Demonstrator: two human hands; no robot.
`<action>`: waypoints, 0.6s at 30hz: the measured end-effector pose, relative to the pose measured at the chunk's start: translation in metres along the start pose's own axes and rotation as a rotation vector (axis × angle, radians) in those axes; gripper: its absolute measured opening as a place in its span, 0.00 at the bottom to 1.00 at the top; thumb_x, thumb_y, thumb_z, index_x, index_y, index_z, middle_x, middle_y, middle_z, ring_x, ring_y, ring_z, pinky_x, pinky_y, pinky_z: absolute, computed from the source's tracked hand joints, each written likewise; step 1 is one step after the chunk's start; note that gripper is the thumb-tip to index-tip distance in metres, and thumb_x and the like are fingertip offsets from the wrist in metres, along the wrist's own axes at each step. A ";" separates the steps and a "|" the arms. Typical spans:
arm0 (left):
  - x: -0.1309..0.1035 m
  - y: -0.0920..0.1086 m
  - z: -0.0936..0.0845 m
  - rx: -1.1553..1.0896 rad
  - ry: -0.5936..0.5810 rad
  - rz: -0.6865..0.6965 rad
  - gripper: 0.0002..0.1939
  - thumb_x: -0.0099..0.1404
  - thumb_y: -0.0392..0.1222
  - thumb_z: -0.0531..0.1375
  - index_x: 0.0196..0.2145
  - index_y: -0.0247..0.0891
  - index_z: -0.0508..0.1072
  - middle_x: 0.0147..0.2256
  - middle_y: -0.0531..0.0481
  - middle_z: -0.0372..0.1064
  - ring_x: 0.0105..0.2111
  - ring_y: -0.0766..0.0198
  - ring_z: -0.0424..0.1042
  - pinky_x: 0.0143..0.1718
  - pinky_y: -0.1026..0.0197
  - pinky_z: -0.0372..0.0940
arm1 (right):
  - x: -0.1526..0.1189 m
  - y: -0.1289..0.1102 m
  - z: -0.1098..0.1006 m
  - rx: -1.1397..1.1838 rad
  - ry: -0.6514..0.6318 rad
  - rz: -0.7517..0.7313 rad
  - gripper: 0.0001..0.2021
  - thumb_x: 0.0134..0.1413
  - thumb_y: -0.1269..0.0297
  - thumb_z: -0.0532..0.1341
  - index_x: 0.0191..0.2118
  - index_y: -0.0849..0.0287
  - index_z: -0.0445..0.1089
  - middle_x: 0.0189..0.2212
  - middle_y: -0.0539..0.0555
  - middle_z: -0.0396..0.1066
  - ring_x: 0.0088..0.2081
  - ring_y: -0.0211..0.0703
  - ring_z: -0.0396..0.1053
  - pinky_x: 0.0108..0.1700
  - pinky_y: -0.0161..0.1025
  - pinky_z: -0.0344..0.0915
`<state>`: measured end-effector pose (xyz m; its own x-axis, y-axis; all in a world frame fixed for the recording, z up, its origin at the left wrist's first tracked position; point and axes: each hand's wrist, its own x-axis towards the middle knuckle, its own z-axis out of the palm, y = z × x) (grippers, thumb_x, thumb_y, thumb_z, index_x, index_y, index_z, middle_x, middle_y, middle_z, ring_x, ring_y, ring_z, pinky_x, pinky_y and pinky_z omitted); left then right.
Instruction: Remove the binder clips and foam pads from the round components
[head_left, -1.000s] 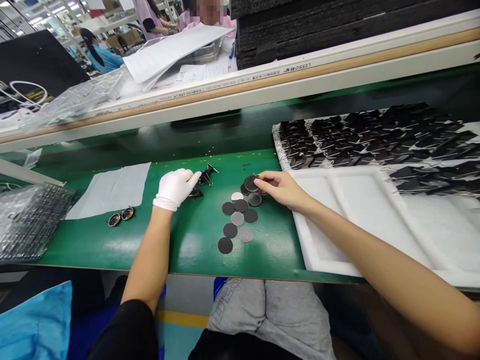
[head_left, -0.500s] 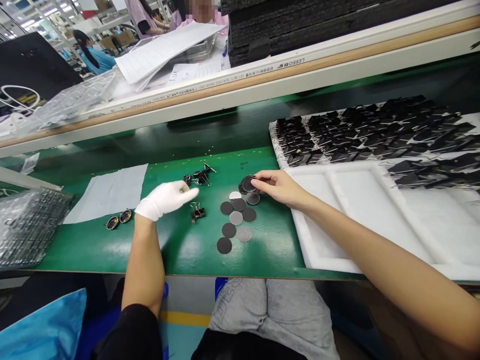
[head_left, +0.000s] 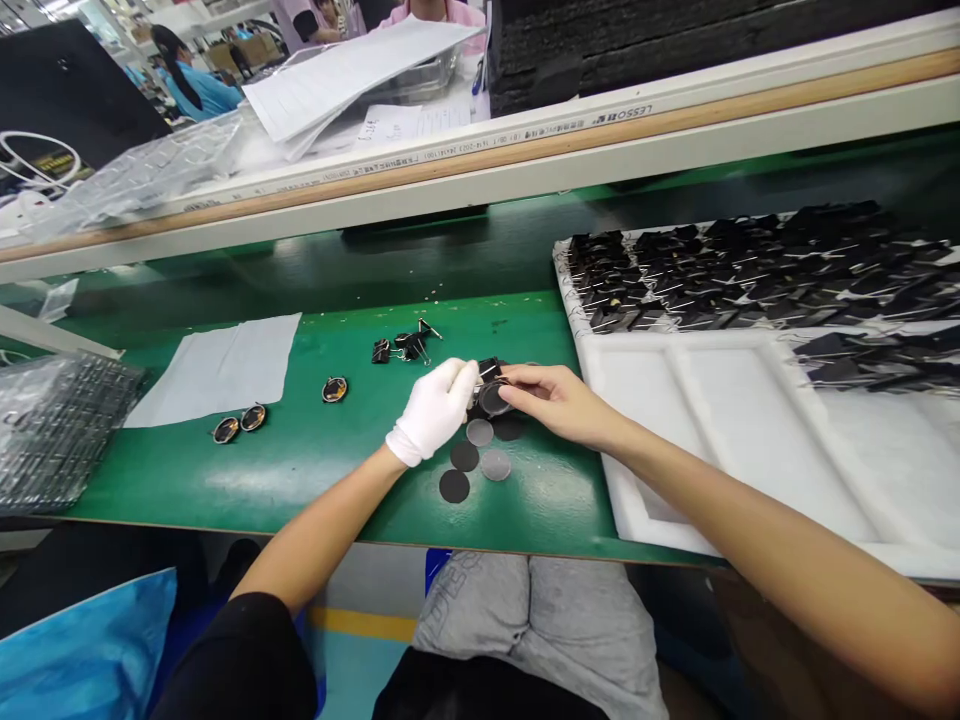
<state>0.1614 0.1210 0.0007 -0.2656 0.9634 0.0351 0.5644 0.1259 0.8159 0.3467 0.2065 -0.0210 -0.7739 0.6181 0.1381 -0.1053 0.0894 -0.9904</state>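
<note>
Round black part (head_left: 493,398): in right grip, above loose discs (head_left: 454,486) on the table (head_left: 540,505).
Right hand (head_left: 559,402): bare, thumb and fingers pinching part's edge; forearm in from lower right.
Left hand (head_left: 436,408): gloved, grip closed on binder clip (head_left: 489,369); forearm angled up from lower left.
Clip-to-rim: contact unclear; best kept square, part steady, handles eased evenly.
</note>
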 end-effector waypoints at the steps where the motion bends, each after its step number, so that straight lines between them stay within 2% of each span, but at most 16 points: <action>1: -0.002 -0.001 -0.001 -0.013 -0.050 0.022 0.20 0.75 0.58 0.50 0.34 0.43 0.70 0.22 0.57 0.65 0.19 0.67 0.64 0.25 0.61 0.62 | 0.000 0.002 0.000 0.044 -0.007 0.027 0.21 0.57 0.42 0.67 0.42 0.57 0.82 0.48 0.57 0.80 0.50 0.51 0.76 0.56 0.50 0.72; 3: -0.002 -0.003 -0.006 -0.007 -0.057 0.065 0.21 0.75 0.59 0.49 0.35 0.42 0.71 0.23 0.56 0.67 0.20 0.67 0.64 0.26 0.61 0.63 | 0.001 0.004 -0.002 0.123 0.011 0.069 0.22 0.55 0.42 0.69 0.40 0.57 0.81 0.45 0.56 0.80 0.47 0.50 0.77 0.55 0.49 0.73; 6: 0.000 -0.001 -0.013 0.134 0.080 0.070 0.19 0.73 0.58 0.52 0.32 0.43 0.68 0.25 0.54 0.69 0.24 0.64 0.66 0.30 0.60 0.62 | 0.001 0.003 -0.004 0.195 0.021 0.087 0.21 0.53 0.42 0.70 0.38 0.57 0.82 0.44 0.56 0.81 0.45 0.48 0.77 0.54 0.48 0.73; 7: 0.001 0.001 -0.015 0.196 0.090 0.054 0.18 0.71 0.58 0.54 0.32 0.43 0.67 0.25 0.54 0.69 0.25 0.63 0.66 0.31 0.60 0.61 | 0.000 0.002 -0.004 0.197 0.018 0.088 0.21 0.52 0.42 0.70 0.38 0.57 0.82 0.44 0.56 0.81 0.44 0.48 0.77 0.53 0.48 0.73; 12: 0.002 0.011 -0.021 0.388 -0.052 -0.018 0.19 0.68 0.60 0.57 0.29 0.44 0.63 0.24 0.55 0.67 0.24 0.62 0.63 0.28 0.59 0.56 | -0.001 0.001 -0.004 0.159 0.023 0.094 0.22 0.51 0.41 0.71 0.37 0.57 0.82 0.44 0.56 0.81 0.43 0.47 0.77 0.52 0.46 0.72; 18: 0.001 0.011 -0.024 0.371 -0.195 0.028 0.25 0.67 0.62 0.54 0.22 0.43 0.54 0.20 0.56 0.52 0.23 0.65 0.52 0.26 0.59 0.50 | -0.001 0.003 -0.006 0.156 0.011 0.083 0.22 0.52 0.41 0.71 0.37 0.58 0.81 0.42 0.56 0.81 0.43 0.47 0.76 0.50 0.45 0.71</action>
<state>0.1490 0.1174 0.0235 -0.1134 0.9900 -0.0845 0.8218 0.1412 0.5521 0.3506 0.2110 -0.0236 -0.7770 0.6272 0.0545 -0.1371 -0.0842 -0.9870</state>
